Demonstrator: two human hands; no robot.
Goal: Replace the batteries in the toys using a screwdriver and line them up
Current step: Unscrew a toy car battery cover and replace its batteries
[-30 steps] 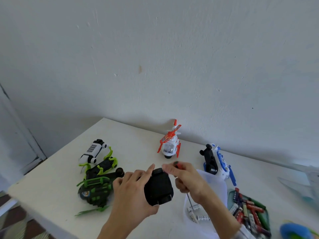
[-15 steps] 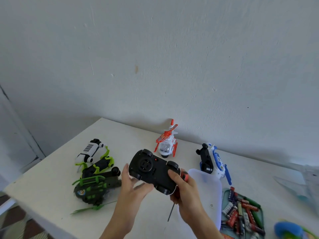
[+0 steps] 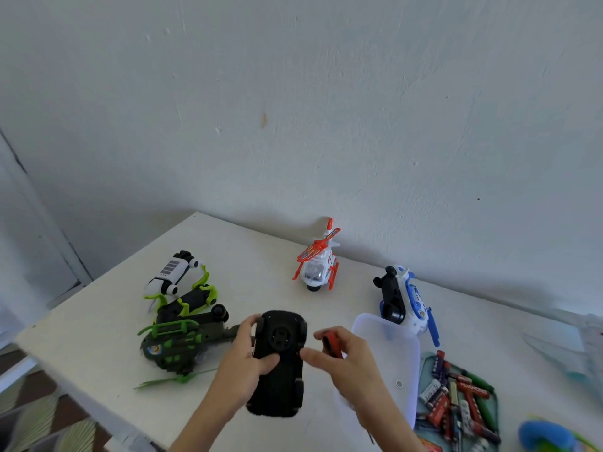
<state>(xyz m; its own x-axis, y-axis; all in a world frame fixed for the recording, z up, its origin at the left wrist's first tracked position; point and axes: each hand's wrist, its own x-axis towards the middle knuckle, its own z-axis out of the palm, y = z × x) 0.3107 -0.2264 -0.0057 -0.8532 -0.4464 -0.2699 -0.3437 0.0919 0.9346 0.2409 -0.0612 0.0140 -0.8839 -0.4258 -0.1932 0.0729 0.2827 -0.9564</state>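
Head view: the left hand (image 3: 243,370) grips a black toy car (image 3: 279,363) turned underside up, held above the white table (image 3: 81,347), thumb across its base. Beside it, the right hand (image 3: 349,363) curls around a red-handled screwdriver (image 3: 330,343), its index finger touching the car's right side. To the left lie a dark green toy helicopter (image 3: 176,345), a black and lime-green toy (image 3: 191,300) and a white and black toy (image 3: 171,272). Near the wall, a red and white toy helicopter (image 3: 318,264) stands upright; a blue and white one (image 3: 403,300) lies on its side. A translucent lid (image 3: 391,353) and a tray of batteries (image 3: 456,399) sit to the right.
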